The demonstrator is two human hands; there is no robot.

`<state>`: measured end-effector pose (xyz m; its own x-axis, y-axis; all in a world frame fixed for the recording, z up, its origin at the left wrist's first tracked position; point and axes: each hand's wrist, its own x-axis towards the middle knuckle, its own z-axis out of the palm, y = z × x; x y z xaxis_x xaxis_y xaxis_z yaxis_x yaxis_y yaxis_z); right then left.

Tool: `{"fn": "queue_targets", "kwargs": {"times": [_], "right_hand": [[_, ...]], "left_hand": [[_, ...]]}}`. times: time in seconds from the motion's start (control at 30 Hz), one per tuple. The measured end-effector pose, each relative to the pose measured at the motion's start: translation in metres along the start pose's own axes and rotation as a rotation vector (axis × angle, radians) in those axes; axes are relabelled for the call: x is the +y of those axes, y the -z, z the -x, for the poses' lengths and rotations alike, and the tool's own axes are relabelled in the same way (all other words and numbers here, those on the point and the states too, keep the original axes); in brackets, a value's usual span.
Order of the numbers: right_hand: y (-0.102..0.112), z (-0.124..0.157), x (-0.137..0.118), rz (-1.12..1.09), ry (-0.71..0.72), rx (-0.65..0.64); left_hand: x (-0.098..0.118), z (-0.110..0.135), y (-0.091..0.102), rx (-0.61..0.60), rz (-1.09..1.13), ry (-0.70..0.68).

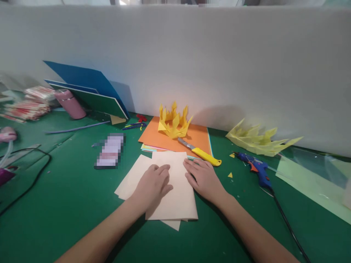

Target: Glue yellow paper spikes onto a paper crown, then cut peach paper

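Paper (177,199) is apparently being flattened, well short of the counter's (63,204) far edge, by the loosely open left hand (154,182) and right hand (204,179); next, even pressure is probably required.

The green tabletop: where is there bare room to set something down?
Wide bare patch: front left, between the black cable and left forearm. Another: front right, bordered by the glue gun cord and pale green sheet. Crowded: back middle, where the yellow crown and cutter share orange paper behind the cream sheets.
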<state>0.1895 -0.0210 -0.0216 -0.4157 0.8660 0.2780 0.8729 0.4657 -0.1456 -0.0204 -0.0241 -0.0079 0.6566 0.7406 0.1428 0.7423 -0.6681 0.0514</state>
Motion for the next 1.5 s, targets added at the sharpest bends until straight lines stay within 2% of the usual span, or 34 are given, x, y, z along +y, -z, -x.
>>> {"fn": "queue_targets", "kwargs": {"times": [0.17,0.37,0.8,0.93,1.07,1.27,1.37,1.5], "right_hand": [[-0.004,-0.012,0.000,0.055,-0.039,-0.002],[-0.013,-0.009,0.002,0.043,-0.066,0.026],[-0.014,-0.012,0.000,0.030,-0.096,0.017],[-0.010,-0.009,-0.003,0.009,-0.115,0.083],[-0.008,-0.007,-0.004,-0.197,-0.141,0.170],[-0.013,-0.012,-0.002,-0.708,-0.302,0.227],[-0.014,-0.016,-0.004,-0.879,-0.300,0.222],[-0.014,-0.028,-0.007,-0.986,-0.256,0.150]], "left_hand": [[0.003,-0.001,0.001,-0.016,-0.068,0.017],[0.003,0.000,-0.002,0.001,-0.111,0.014],[0.005,0.001,0.001,0.057,0.020,0.034],[0.004,0.002,0.001,0.054,0.072,0.042],[0.004,0.004,-0.002,0.100,0.104,0.007],[0.011,0.002,-0.008,0.095,0.159,-0.319],[0.014,0.002,-0.007,0.094,0.141,-0.327],[0.018,0.005,-0.005,0.135,0.086,-0.251]]}}
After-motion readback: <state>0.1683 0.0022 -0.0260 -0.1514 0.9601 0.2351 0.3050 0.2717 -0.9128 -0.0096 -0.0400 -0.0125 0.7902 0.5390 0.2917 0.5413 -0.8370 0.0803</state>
